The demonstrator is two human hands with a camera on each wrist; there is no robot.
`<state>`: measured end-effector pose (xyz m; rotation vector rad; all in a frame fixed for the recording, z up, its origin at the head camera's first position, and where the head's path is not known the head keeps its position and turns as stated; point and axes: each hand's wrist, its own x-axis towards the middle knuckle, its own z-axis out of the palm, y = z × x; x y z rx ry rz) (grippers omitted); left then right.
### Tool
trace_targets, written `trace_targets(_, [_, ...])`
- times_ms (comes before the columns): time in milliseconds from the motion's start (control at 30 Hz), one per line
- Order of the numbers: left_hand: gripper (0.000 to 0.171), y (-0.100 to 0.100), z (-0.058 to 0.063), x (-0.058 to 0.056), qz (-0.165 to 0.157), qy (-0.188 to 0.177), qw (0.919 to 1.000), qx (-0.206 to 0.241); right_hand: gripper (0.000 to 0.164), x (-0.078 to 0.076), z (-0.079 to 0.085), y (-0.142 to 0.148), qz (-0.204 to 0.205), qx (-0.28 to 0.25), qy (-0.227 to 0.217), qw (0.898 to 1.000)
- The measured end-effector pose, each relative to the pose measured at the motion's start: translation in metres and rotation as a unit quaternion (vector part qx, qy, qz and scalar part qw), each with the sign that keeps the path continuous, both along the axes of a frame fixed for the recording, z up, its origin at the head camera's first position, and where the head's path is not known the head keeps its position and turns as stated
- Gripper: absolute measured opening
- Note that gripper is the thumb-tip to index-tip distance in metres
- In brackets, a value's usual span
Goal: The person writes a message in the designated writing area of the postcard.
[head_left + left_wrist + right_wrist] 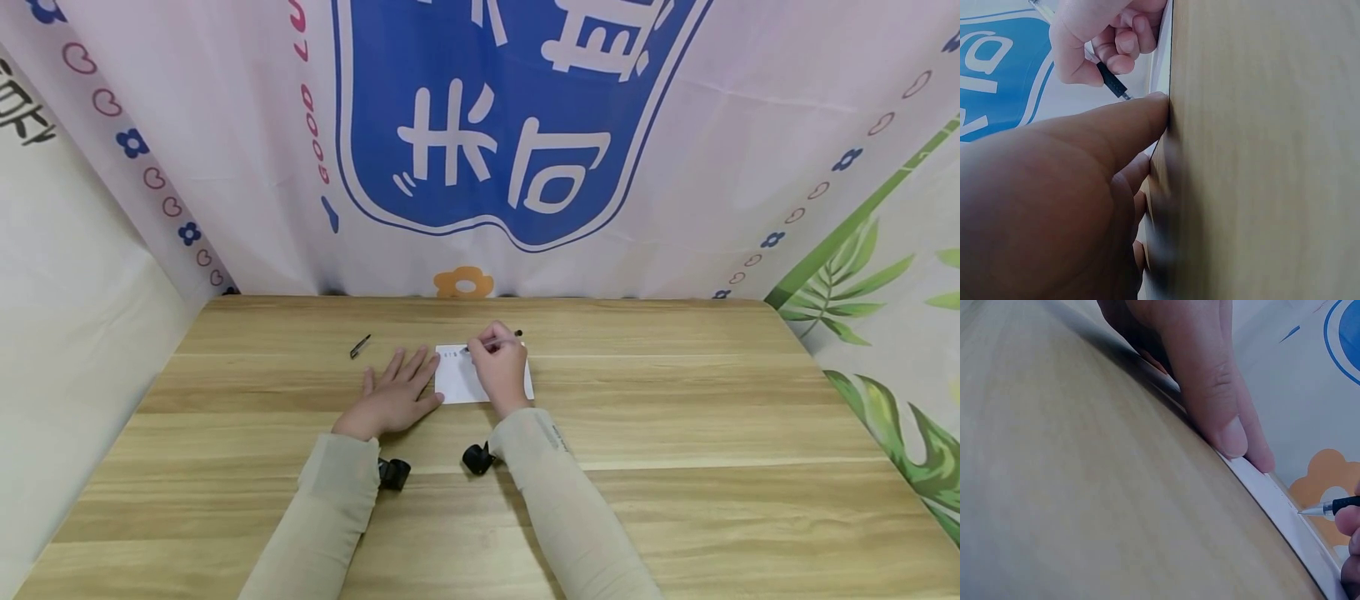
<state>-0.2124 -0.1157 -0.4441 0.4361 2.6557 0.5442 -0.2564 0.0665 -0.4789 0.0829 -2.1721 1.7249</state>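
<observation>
A white sheet of paper (459, 385) lies on the wooden table, with a short row of small dark marks near its upper left. My right hand (501, 367) pinches a pen (498, 340) with a dark grip, its tip at the paper beside those marks. In the right wrist view the metal pen tip (1311, 510) shows close over the sheet. My left hand (392, 396) lies with fingers spread, flat on the table, thumb and fingertips touching the paper's left edge. The left wrist view shows its thumb (1129, 122) pressing at the edge.
A dark pen cap (360, 346) lies on the table (675, 400) left of the paper, beyond my left hand. Black wrist cameras (477, 459) sit at both cuffs. A printed curtain (285, 250) hangs behind the table's far edge.
</observation>
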Motion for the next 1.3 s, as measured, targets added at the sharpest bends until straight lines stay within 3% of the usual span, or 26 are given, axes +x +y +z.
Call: trace_targets(1300, [0.071,-0.0008,-0.0009,-0.0005,0.001,-0.004,1.0,0.001,0.017,0.0002,0.0008,0.0005,0.0,0.008,-0.005,1.0])
